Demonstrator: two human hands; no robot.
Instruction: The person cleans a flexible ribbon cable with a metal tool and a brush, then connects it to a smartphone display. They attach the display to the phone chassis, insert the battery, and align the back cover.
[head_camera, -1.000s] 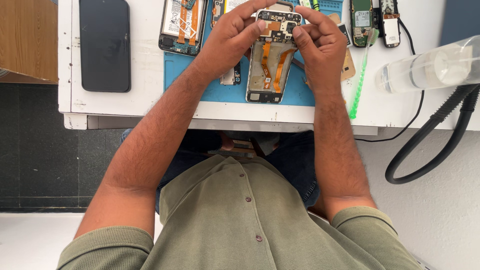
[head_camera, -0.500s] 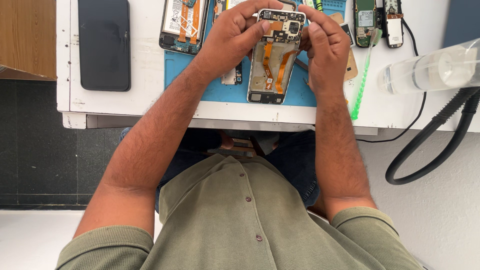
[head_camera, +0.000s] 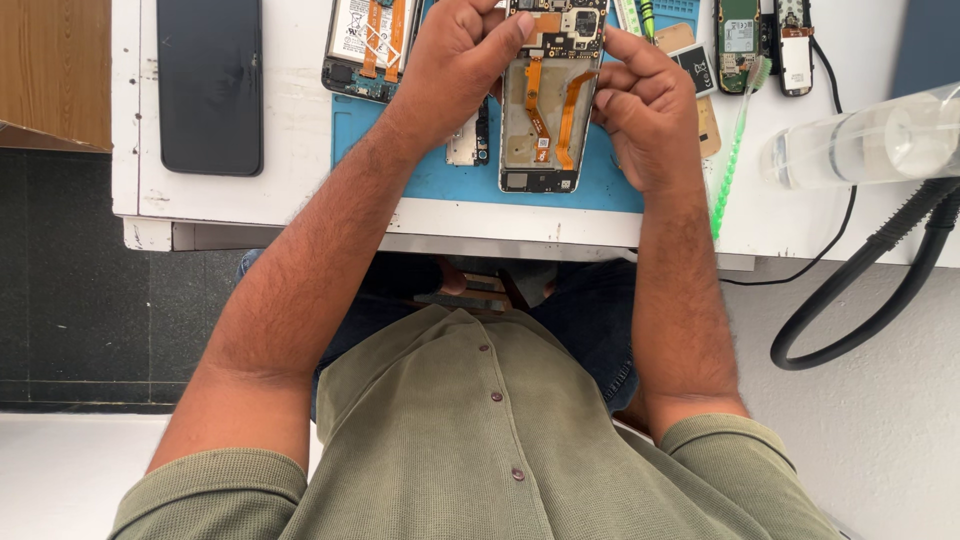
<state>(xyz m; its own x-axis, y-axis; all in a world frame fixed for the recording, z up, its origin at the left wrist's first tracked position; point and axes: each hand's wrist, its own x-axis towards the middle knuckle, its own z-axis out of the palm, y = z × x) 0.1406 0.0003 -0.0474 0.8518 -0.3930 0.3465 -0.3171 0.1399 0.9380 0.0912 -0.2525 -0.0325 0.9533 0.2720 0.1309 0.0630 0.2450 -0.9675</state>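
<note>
An opened phone (head_camera: 540, 120) without its back cover shows a circuit board and orange flex cables. It is held upright over a blue work mat (head_camera: 600, 185), its lower end near the mat. My left hand (head_camera: 455, 70) grips its upper left edge, thumb on the circuit board. My right hand (head_camera: 645, 110) is curled against the phone's right edge, fingertips by the orange flex cable. Whether those fingers also pinch a small part is hidden.
A black phone panel (head_camera: 210, 85) lies at the left of the white table (head_camera: 290, 190). A second opened phone (head_camera: 370, 45) and a small part (head_camera: 468, 140) lie behind my left arm. At the right are a green toothbrush (head_camera: 735, 150), circuit boards (head_camera: 740, 40), a clear bottle (head_camera: 865, 145) and a black hose (head_camera: 870, 290).
My right hand's fingers have slid from the phone's top down along its right edge. My left hand keeps its grip at the top.
</note>
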